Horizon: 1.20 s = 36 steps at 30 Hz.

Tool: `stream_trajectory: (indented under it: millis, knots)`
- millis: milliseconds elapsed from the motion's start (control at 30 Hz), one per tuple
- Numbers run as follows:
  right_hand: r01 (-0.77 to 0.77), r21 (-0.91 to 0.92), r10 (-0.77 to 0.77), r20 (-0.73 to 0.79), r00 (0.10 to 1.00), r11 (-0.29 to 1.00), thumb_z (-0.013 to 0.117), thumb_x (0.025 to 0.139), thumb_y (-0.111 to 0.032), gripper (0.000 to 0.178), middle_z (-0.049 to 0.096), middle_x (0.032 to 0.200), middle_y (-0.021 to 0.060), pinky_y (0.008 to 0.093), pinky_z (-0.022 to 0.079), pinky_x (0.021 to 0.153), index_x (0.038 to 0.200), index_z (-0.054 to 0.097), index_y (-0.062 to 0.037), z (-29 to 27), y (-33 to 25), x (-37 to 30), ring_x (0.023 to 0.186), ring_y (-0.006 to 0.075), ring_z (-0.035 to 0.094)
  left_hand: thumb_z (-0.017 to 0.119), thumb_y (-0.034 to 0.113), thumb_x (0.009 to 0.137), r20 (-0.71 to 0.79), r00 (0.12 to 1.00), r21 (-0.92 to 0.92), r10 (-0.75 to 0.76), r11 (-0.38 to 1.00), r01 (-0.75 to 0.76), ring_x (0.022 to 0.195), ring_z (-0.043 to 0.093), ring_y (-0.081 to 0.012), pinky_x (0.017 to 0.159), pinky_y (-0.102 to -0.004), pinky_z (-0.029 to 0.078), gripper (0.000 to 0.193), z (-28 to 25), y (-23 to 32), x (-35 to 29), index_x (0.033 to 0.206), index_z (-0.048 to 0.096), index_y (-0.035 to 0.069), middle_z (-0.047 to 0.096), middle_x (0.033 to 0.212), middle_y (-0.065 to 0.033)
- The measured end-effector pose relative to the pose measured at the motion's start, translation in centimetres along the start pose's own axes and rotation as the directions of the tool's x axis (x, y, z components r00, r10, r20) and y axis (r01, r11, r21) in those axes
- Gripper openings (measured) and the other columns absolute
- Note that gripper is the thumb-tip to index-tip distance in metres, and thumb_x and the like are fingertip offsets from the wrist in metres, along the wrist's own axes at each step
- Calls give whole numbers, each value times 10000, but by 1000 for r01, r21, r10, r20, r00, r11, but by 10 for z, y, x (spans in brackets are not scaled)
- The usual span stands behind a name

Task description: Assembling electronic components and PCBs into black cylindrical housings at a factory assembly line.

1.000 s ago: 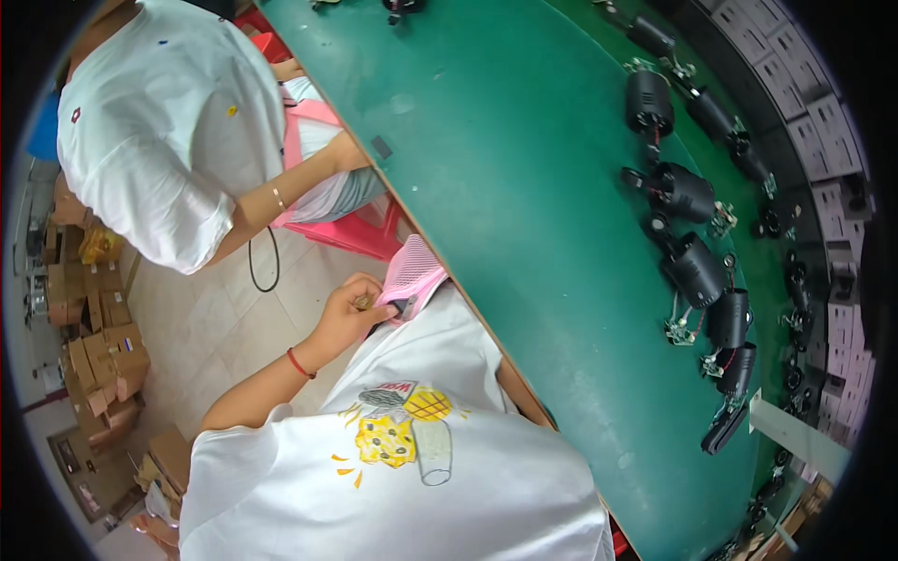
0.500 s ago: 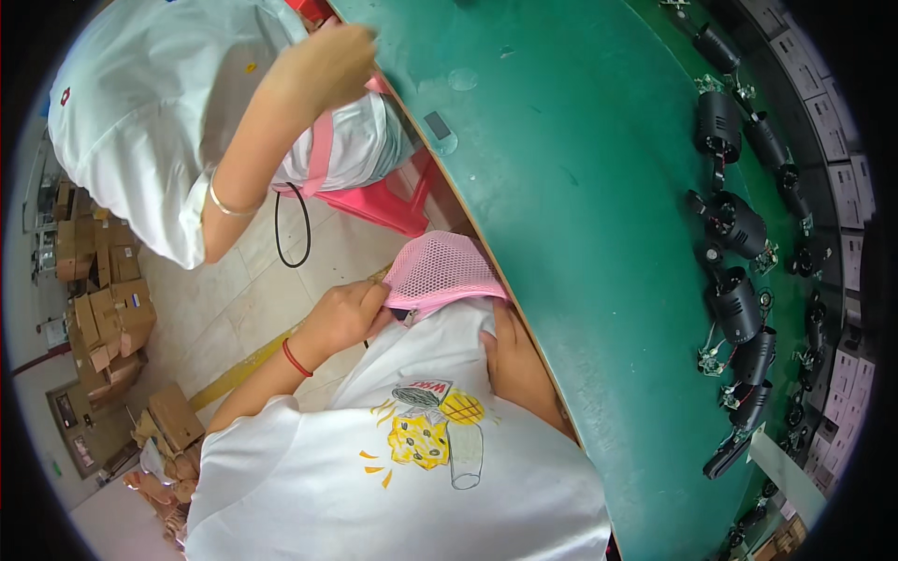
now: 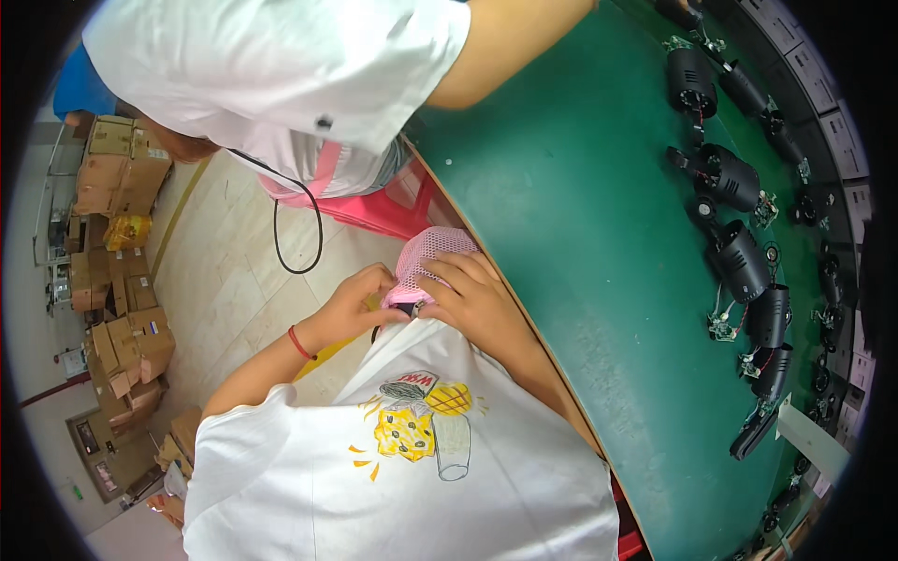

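Note:
A pink mesh zip pouch (image 3: 428, 247) lies over my lap, beside the table edge. My left hand (image 3: 359, 299) pinches its left corner, thumb and fingers closed on the mesh. Across its right side reaches my right hand (image 3: 470, 297), thumb and fingertips closed at the zipper pull (image 3: 418, 308). A small gap in the zip shows something dark inside, too shaded to name. My right fingers hide part of the pouch.
A green-topped table (image 3: 571, 252) runs along my right. Black cylindrical housings (image 3: 739, 262) with wires and circuit boards line its far side. A co-worker's arm (image 3: 510, 47) reaches over the table ahead, near a red stool (image 3: 383, 213). Cardboard boxes (image 3: 117, 280) are stacked at left.
My right hand has moved from the pouch's lower right edge up over it to the zipper pull. The co-worker has leaned right, reaching an arm over the table. My view has shifted slightly.

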State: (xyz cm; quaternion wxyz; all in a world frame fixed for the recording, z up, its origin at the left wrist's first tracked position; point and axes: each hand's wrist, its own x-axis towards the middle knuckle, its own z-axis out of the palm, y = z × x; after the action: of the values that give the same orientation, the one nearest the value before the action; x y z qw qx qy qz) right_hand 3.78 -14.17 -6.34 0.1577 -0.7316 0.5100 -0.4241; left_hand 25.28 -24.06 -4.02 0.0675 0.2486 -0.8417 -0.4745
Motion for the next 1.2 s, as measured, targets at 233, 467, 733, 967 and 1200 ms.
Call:
stream_trajectory:
  millis: [233,467,733,967,1200]
  knots:
    - [-309,-33,303,-124,945,950,727,682,-182,432,603,1102,85,377,452,901,1098,645,-97,5,12,-18,1079,255,553,820,172,704,-155,987,-113,-47,993,29,663,465,-141,576,-266,385,367,33,1,24,780,490,31,492,764,-53]
    - [-44,-398,55,17,998,916,745,616,-87,505,605,1057,68,354,469,863,1104,621,-59,-5,18,-23,994,231,586,851,170,656,-16,992,-100,-123,988,121,585,385,-111,523,-263,321,429,29,-6,53,721,442,57,461,706,-24]
    - [-160,-81,157,-50,986,984,773,583,-101,501,605,1019,67,354,475,829,1060,628,-51,-5,15,-13,953,232,587,811,223,677,-201,956,424,213,899,-111,544,523,-210,498,-331,432,337,20,39,19,665,519,55,521,636,-77]
    - [-140,-8,139,-72,988,990,782,557,-101,519,588,958,82,327,484,747,1045,630,-8,-1,15,-9,859,224,592,749,376,735,-152,988,684,-33,718,130,497,569,-247,464,-328,461,396,40,57,34,612,560,51,558,581,-83]
    - [-131,91,144,-157,977,987,781,588,-121,439,588,853,86,320,469,666,987,652,9,15,22,-19,788,213,577,673,298,797,-75,978,548,-197,811,205,550,587,-348,501,-401,468,358,30,64,35,652,595,-20,576,607,-183]
